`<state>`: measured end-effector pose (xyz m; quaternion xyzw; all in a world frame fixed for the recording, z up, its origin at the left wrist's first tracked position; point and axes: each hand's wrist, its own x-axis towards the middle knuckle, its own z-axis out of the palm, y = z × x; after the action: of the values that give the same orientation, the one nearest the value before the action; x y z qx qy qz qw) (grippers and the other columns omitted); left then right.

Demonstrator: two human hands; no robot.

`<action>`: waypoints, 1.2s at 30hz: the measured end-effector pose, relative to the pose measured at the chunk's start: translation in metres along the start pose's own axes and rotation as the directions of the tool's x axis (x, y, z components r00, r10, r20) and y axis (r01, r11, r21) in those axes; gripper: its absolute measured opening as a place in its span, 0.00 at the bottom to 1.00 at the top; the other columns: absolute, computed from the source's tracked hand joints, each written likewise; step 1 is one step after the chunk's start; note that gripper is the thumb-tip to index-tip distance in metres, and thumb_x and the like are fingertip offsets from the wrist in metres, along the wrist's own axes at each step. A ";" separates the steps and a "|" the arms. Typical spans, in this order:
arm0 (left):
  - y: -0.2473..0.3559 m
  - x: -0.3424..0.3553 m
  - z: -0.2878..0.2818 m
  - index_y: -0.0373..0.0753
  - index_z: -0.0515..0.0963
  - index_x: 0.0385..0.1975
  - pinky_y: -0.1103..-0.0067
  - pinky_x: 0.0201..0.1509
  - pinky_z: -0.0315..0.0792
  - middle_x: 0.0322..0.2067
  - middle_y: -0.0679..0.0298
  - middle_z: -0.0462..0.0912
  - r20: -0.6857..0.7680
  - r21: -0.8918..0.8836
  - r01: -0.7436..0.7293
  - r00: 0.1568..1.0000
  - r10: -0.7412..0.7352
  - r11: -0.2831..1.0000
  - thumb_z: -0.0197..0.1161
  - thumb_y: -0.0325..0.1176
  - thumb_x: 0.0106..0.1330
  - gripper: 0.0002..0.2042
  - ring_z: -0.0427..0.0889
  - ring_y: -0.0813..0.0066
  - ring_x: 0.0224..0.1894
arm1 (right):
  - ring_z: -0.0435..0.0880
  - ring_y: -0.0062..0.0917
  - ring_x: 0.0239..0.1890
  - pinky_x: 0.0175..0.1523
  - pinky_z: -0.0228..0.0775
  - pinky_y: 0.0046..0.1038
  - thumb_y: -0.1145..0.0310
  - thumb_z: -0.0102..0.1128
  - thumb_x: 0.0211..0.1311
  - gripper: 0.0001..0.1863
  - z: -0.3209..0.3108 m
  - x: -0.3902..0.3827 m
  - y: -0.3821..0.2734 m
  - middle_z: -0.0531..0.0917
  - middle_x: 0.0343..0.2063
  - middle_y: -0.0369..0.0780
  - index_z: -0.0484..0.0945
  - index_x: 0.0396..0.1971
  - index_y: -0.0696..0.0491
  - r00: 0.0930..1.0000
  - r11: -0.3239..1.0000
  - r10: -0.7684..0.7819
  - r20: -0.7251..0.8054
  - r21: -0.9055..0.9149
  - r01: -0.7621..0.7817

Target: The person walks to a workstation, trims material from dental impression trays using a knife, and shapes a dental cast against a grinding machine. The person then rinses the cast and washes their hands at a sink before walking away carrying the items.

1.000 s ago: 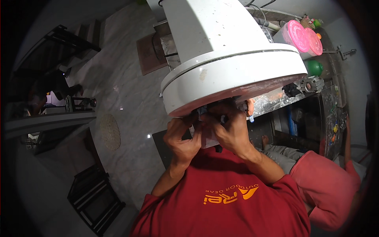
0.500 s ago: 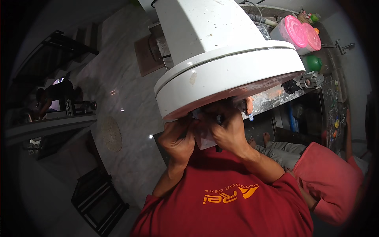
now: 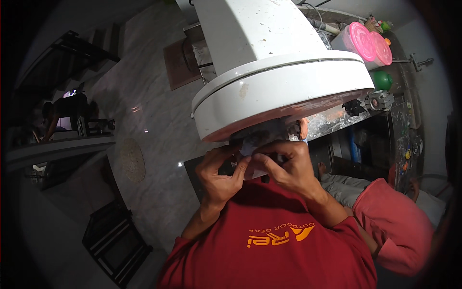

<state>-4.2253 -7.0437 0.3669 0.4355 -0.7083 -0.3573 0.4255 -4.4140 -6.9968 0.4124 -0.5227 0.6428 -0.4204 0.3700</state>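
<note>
Just under the large white machine head (image 3: 284,89), with its thick round rim, both my hands work close together in front of my chest. My left hand (image 3: 219,174) is closed, thumb and fingers pinching a pale, thin, film-like piece (image 3: 249,146). From the other side my right hand (image 3: 290,168) pinches at the same piece, its thumb pointing toward the left thumb. A pinkish, translucent part (image 3: 255,172) shows below the fingers; whether it belongs to the same piece, I cannot tell. The machine's dark underside lies in shadow behind my fingertips.
A metal-topped bench (image 3: 332,124) stretches to the right behind the machine. Pink-lidded tubs (image 3: 362,41) and a green round container (image 3: 381,80) stand at the far right. Close on my right sits another person in a red top (image 3: 394,221). A black railing (image 3: 113,245) stands at the left.
My hands have come slightly down and out from beneath the machine rim, so the thumbs and the pale piece show more. The person on the right has shifted a little downward in view.
</note>
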 end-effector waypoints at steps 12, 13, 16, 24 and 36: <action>0.003 -0.009 0.007 0.33 0.86 0.41 0.75 0.39 0.77 0.34 0.55 0.88 -0.090 0.114 0.020 0.996 -0.010 0.993 0.77 0.27 0.58 0.13 0.85 0.66 0.33 | 0.87 0.39 0.31 0.38 0.80 0.32 0.78 0.73 0.52 0.12 0.009 0.006 0.014 0.87 0.37 0.45 0.86 0.38 0.57 0.940 0.922 -0.279 -0.196 -0.329 0.205; 0.005 -0.008 0.009 0.34 0.86 0.42 0.73 0.41 0.76 0.35 0.56 0.88 -0.086 0.112 -0.043 0.995 0.053 0.993 0.77 0.27 0.57 0.13 0.85 0.64 0.34 | 0.87 0.38 0.32 0.43 0.79 0.33 0.77 0.73 0.51 0.12 0.011 0.007 0.015 0.87 0.36 0.44 0.86 0.38 0.56 0.921 0.915 -0.308 -0.240 -0.341 0.217; 0.009 -0.008 0.014 0.36 0.85 0.44 0.67 0.47 0.76 0.40 0.58 0.88 -0.031 0.120 -0.167 0.985 0.172 0.979 0.75 0.27 0.54 0.16 0.85 0.62 0.40 | 0.88 0.35 0.33 0.56 0.73 0.36 0.75 0.74 0.51 0.11 0.016 0.012 0.019 0.88 0.35 0.43 0.86 0.36 0.55 0.863 0.874 -0.402 -0.306 -0.411 0.261; 0.016 -0.006 0.024 0.30 0.79 0.56 0.66 0.59 0.66 0.56 0.52 0.83 0.140 0.178 -0.211 0.972 0.187 0.961 0.67 0.25 0.51 0.27 0.83 0.61 0.55 | 0.89 0.29 0.28 0.33 0.80 0.26 0.83 0.74 0.47 0.14 0.019 0.026 0.017 0.89 0.30 0.43 0.89 0.37 0.57 0.809 0.772 -0.538 -0.236 -0.524 0.360; 0.017 -0.003 0.021 0.28 0.79 0.55 0.66 0.59 0.66 0.55 0.49 0.84 0.144 0.138 -0.190 0.975 0.170 0.972 0.65 0.24 0.49 0.28 0.84 0.60 0.57 | 0.90 0.31 0.32 0.36 0.82 0.27 0.84 0.73 0.48 0.13 0.017 0.031 0.009 0.89 0.32 0.44 0.89 0.37 0.59 0.821 0.772 -0.538 -0.190 -0.504 0.388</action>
<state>-4.2487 -7.0317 0.3725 0.3760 -0.7961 -0.2906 0.3747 -4.4077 -7.0289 0.3965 -0.6603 0.6214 -0.4215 0.0136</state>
